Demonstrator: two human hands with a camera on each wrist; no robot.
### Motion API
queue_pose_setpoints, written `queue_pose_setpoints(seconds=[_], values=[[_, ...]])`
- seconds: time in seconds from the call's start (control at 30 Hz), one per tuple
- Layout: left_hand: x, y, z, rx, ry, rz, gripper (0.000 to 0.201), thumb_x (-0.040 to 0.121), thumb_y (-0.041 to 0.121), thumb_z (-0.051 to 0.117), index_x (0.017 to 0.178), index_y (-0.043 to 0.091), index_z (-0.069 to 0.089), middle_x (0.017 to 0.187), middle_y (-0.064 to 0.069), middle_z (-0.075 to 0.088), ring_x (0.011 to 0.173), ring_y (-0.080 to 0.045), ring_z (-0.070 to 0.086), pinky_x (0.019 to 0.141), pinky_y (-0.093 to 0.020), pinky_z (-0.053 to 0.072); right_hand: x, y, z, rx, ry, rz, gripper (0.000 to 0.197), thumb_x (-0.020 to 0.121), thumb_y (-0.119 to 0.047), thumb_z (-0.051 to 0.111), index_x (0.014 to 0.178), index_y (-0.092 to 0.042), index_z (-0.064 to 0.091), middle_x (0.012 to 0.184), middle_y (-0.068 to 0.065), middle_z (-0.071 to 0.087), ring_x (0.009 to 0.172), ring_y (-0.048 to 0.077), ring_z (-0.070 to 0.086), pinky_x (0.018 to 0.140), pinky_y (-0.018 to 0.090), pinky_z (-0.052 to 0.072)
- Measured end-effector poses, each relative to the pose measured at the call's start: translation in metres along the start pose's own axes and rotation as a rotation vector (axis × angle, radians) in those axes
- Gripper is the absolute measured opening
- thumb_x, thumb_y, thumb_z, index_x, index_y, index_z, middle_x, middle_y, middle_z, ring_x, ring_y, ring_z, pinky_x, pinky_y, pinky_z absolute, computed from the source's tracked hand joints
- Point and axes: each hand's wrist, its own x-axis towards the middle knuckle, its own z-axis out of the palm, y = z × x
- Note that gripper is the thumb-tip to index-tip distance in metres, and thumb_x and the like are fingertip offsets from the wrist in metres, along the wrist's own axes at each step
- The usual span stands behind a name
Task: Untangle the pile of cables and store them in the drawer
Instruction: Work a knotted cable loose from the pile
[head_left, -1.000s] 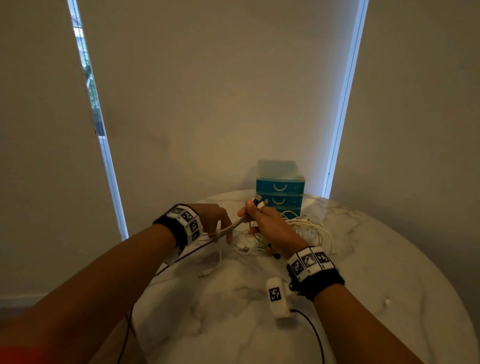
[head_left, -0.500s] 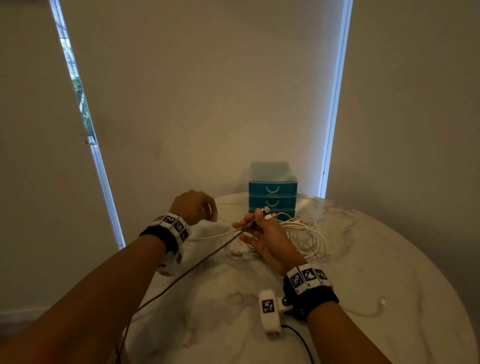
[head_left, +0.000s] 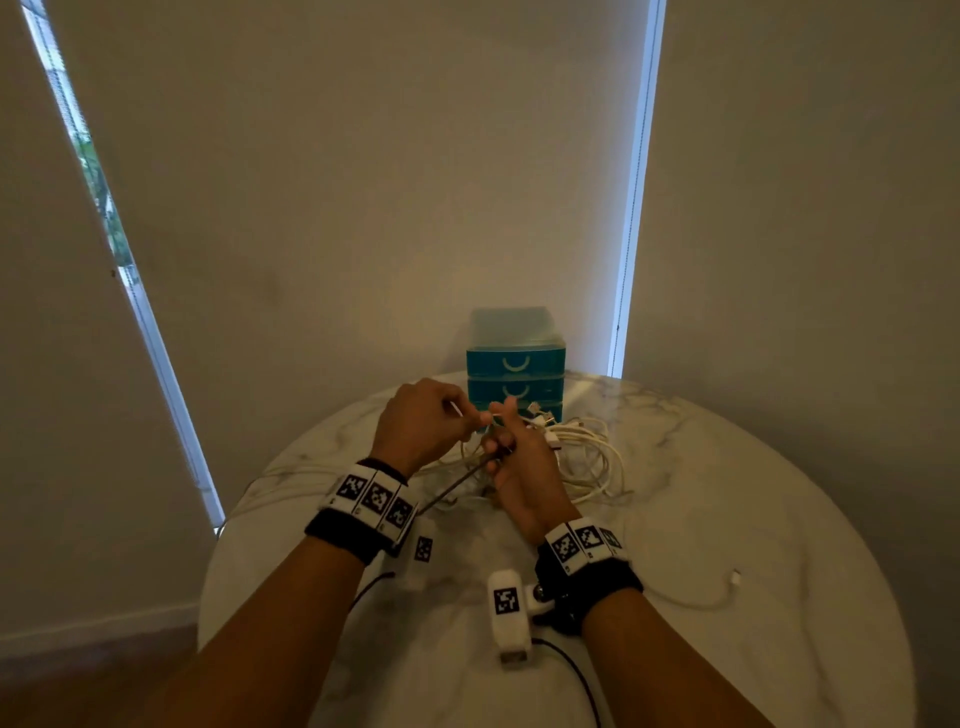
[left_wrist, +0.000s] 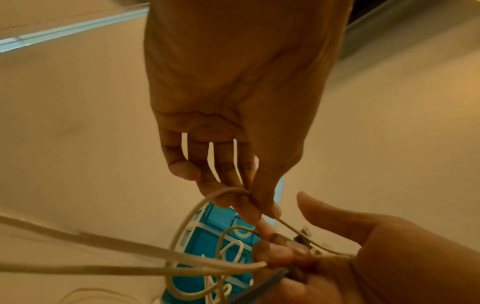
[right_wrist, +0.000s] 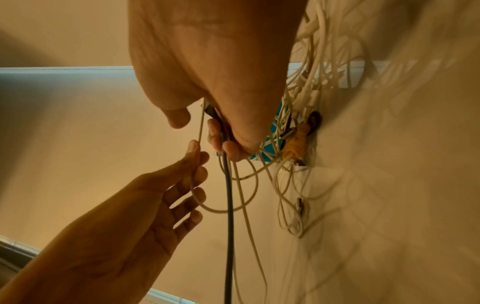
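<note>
A tangle of white cables (head_left: 587, 457) lies on the round marble table (head_left: 727, 493), in front of a teal drawer unit (head_left: 514, 364) whose drawers are closed. My right hand (head_left: 506, 441) is raised over the pile and grips a dark grey cable (right_wrist: 228, 205) near its plug, along with some white cable ends. My left hand (head_left: 480, 415) is right beside it. Its thumb and forefinger pinch a thin white cable (right_wrist: 200, 127) that loops down from the right hand's grip. The dark cable (head_left: 457, 483) trails left and off the table's near edge.
A loose white cable with a small plug (head_left: 735, 576) lies at the right of the table. A yellow-wrapped piece (right_wrist: 296, 144) sits in the tangle. Behind the drawer unit is a wall with blinds, and the table's left edge is close to my left forearm.
My left hand, which had drawn the white cable out to the left, has come back to the right hand and pinches the cable close to it. The right hand has stayed over the pile.
</note>
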Motion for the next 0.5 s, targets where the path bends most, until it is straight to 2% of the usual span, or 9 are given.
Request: queue_pose_setpoints(seconds=[0.1,0.17,0.27,0.37,0.5], values=[[-0.003,-0.004,0.000,0.036,-0.053,-0.001,0.030,0.084,0.060,0.080,0.074,0.032,0.076,0.065,0.018,0.074,0.067,0.001,0.070,0.073,-0.034,0.061,0.001,0.004,-0.002,-0.012,0.011,-0.016,0.047,0.108,-0.049,0.051,0.132,-0.010,0.063,0.078,-0.001,0.058,0.065,0.006,0.047,0.060,0.022,0.036],[-0.005,-0.008,-0.003,0.060,-0.029,-0.023,0.032,0.086,0.062,0.078,0.074,0.032,0.073,0.064,0.017,0.073,0.066,0.002,0.068,0.073,-0.033,0.060,0.002,0.005,-0.005,0.012,0.034,-0.042,0.046,0.108,-0.049,0.051,0.123,-0.009,0.067,0.077,0.003,0.055,0.063,0.007,0.048,0.057,0.022,0.038],[-0.005,-0.014,-0.007,0.114,-0.016,-0.044,0.034,0.087,0.064,0.075,0.076,0.032,0.072,0.064,0.017,0.073,0.065,0.002,0.068,0.075,-0.033,0.061,-0.002,0.002,-0.006,0.019,0.047,-0.071,0.039,0.109,-0.048,0.050,0.106,-0.012,0.065,0.068,-0.001,0.052,0.058,0.008,0.047,0.054,0.023,0.036],[-0.004,-0.014,-0.013,0.123,-0.154,-0.019,0.036,0.091,0.065,0.070,0.080,0.031,0.072,0.068,0.015,0.075,0.068,0.000,0.070,0.077,-0.032,0.060,-0.005,-0.002,-0.002,-0.006,0.076,-0.098,0.047,0.107,-0.057,0.045,0.100,-0.014,0.062,0.064,-0.003,0.052,0.055,0.009,0.045,0.053,0.024,0.035],[-0.005,-0.013,-0.028,0.199,-0.418,0.058,0.047,0.093,0.072,0.060,0.081,0.029,0.074,0.081,0.011,0.075,0.081,-0.008,0.068,0.080,-0.032,0.054,-0.004,-0.006,-0.002,-0.077,0.137,-0.148,0.069,0.106,-0.067,0.033,0.100,-0.010,0.071,0.064,-0.001,0.059,0.056,0.010,0.050,0.055,0.026,0.040]])
